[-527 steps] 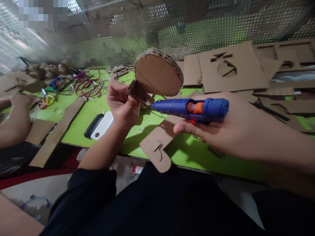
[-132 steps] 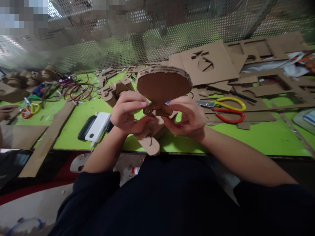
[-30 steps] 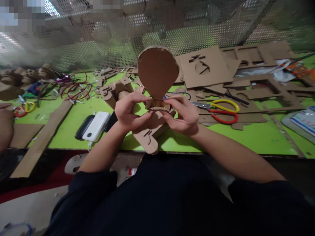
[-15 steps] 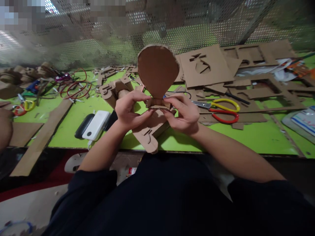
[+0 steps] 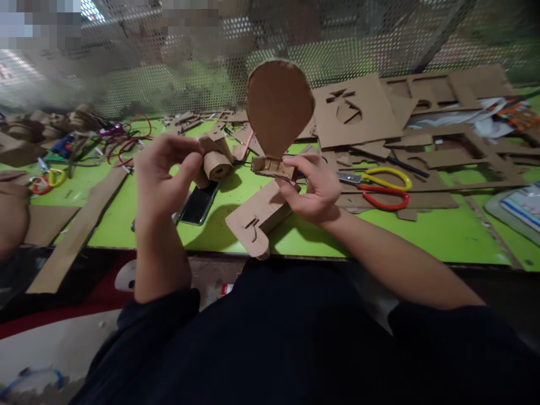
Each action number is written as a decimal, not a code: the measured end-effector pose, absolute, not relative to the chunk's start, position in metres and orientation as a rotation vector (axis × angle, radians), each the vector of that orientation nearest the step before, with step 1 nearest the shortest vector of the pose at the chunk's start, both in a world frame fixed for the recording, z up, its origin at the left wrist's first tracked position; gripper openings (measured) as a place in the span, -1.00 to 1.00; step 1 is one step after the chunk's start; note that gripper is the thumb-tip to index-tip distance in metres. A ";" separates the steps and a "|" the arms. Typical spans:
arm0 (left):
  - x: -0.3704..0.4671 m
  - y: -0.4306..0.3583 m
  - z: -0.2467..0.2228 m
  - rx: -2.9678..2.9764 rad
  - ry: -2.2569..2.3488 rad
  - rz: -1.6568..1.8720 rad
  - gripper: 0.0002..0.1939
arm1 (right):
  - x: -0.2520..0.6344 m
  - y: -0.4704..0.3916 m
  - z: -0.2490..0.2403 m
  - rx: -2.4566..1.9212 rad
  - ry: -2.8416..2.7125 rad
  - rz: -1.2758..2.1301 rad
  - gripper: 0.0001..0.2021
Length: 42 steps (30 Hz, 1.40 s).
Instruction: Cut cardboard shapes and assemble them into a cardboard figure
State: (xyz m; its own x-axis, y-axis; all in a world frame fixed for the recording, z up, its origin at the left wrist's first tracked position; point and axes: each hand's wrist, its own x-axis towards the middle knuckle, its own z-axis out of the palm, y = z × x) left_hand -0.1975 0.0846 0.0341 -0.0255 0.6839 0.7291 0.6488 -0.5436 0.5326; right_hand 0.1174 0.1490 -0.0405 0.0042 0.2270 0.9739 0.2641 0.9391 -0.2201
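Note:
My right hand [image 5: 316, 188] pinches the right end of a small folded cardboard base between thumb and fingers. From that base a teardrop-shaped cardboard piece [image 5: 279, 107] stands up, wide at the top and narrow below. My left hand [image 5: 162, 174] is raised to the left, apart from the piece, its fingers loosely curved and nothing visible in them. Below the held piece, an angled cardboard part [image 5: 257, 216] with a cut slot lies at the table's front edge. Close to my left hand lie a rolled cardboard assembly [image 5: 217, 163] and a dark phone [image 5: 199, 202].
Scissors [image 5: 386, 185] with yellow and red handles lie to the right among cardboard offcuts. A cut-out cardboard sheet [image 5: 356, 126] is behind them. Red wire [image 5: 122, 149] and a long cardboard strip [image 5: 82, 230] are at left, near another person's hand [image 5: 12, 219]. Perforated metal mesh [image 5: 181, 73] rises behind the green table.
My left hand has let go of the cardboard piece and moved left, uncovering the phone and the base's left end. My right hand keeps its hold; the teardrop piece has shifted slightly up and right.

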 end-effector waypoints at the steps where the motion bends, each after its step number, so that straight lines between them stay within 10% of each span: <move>1: -0.206 0.075 0.030 2.175 1.729 1.480 -0.61 | 0.117 0.148 -0.041 -0.389 -1.578 -0.029 -0.72; 6: -0.227 0.051 -0.011 1.967 2.408 0.247 -0.41 | 0.118 0.140 -0.039 -0.415 -1.623 0.013 -0.73; 18: -0.240 0.107 -0.010 1.969 2.388 -0.286 0.02 | 0.111 0.141 -0.040 -0.296 -1.581 0.069 -0.74; 42: -0.229 0.095 -0.032 1.645 2.673 0.235 0.10 | 0.108 0.139 -0.043 -0.243 -1.575 0.132 -0.69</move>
State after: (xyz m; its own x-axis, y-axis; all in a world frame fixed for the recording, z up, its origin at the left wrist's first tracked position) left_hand -0.2290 0.0950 -0.0322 -0.4535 0.8874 0.0828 0.8883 0.4424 0.1237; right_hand 0.1084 0.1385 -0.0434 -0.0045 0.2366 0.9716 0.0713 0.9692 -0.2357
